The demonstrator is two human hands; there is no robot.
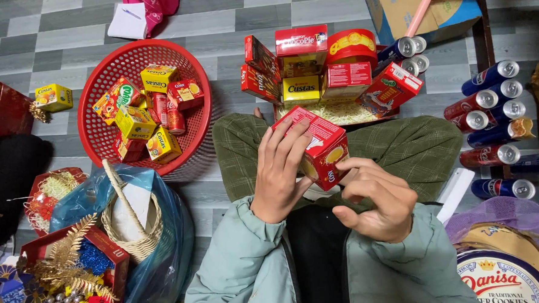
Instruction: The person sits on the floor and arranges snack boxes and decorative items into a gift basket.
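Left hand (279,172) reaching up at frame centre, fingers spread and gripping; right hand (374,198) curling just right of it, fingers bent, thumb tucked underneath.

**Materials and finishes around the hands**

Red carton (319,146): printed cardboard, smooth with a slight sheen, in the grip of the left hand (281,172) and right hand (374,198). Basket (100,95), left of the grip: red moulded plastic, perforated wall, glossy. Small basket (130,227), lower left: woven pale wicker, rough, inside a thin blue plastic bag (170,247), crinkled and shiny. Cans (491,105), right of the grip: polished metal, bright ends. Round tin (502,277), lower right: glossy printed metal. Sleeves (238,262): matt green cloth. Floor (215,20): smooth grey wood-grain planks.
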